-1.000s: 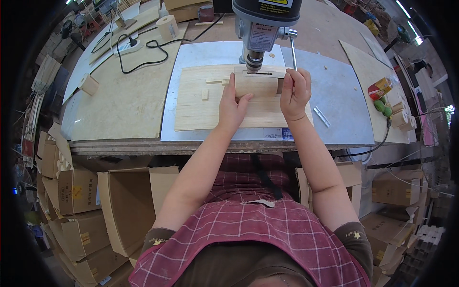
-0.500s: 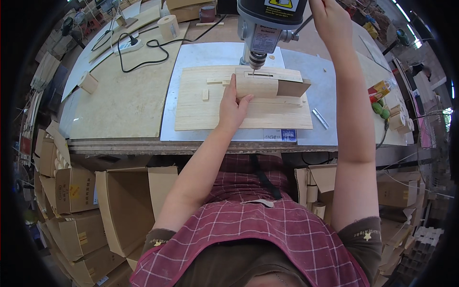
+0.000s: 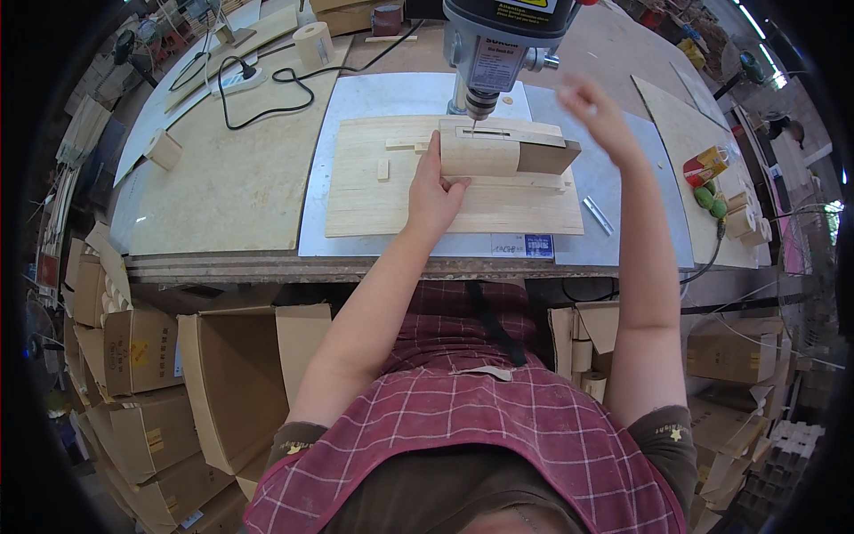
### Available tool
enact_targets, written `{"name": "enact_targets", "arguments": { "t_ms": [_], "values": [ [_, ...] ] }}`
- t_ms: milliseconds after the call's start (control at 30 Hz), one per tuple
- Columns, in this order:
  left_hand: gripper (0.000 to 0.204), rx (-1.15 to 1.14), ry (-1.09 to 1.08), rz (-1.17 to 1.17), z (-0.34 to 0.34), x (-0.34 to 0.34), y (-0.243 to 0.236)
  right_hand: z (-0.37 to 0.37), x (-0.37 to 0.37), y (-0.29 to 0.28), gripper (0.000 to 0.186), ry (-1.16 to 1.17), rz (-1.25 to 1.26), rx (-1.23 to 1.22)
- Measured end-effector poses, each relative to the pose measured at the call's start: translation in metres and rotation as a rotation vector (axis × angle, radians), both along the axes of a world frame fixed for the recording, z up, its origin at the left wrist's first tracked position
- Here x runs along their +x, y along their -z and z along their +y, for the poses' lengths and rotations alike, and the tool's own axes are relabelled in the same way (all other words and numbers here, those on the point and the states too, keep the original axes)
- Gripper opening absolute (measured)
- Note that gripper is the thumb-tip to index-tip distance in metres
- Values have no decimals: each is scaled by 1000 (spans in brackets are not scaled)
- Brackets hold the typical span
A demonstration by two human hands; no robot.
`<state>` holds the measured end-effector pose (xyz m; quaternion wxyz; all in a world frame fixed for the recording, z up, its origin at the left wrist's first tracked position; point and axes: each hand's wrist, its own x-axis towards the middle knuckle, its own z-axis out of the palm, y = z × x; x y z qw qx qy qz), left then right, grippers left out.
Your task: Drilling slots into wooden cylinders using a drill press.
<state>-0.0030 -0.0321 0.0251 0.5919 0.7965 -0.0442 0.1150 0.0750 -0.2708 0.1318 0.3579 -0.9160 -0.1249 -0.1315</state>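
Note:
My left hand [image 3: 433,200] is closed on the left end of a pale wooden block [image 3: 480,158], its thumb along the front. A narrow slot is cut in the block's top face. Just over the slot hangs the thin bit of a bench drill [image 3: 482,105]; I cannot tell if its tip touches the wood. Against the block's right end is a brown-grey piece [image 3: 548,158]. Beneath lies a wide wooden board [image 3: 374,214] with small wood strips on it. My right hand [image 3: 598,116] is in the air right of the drill, its fingers smeared by motion.
A small metal strip [image 3: 598,215] lies right of the board. Farther right are a red-yellow can [image 3: 705,166], green fruits [image 3: 709,198] and wooden rolls. A black cable and a power strip [image 3: 238,80] are at the back left. Cardboard boxes [image 3: 233,392] stand below the table edge.
My right hand has come down and nearer from up beside the drill head, where a red knob now shows. My left hand still holds the block in about the same place.

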Motion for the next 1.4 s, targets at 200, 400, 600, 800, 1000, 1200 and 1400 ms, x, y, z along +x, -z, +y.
{"name": "enact_targets", "arguments": {
  "t_ms": [200,400,600,800,1000,1200,1400],
  "values": [
    [78,123,-72,-20,8,-15,-4,-1,-48,60,34,-20,107,55],
    [80,45,29,117,55,-61,-30,-7,-82,44,25,-111,281,257],
    [66,-376,13,122,106,-75,-53,-34,-100,30,23,-171,413,572],
    [55,-540,-179,293,120,-73,-60,-14,-117,33,20,-216,306,638],
    [54,-506,-190,334,103,-72,-67,12,-119,40,19,-262,288,648],
    [46,-360,-83,430,91,-66,-65,17,-120,45,19,-264,279,585],
    [48,-729,115,541,68,-58,-55,30,-116,54,19,-220,283,612]
  ]
}}
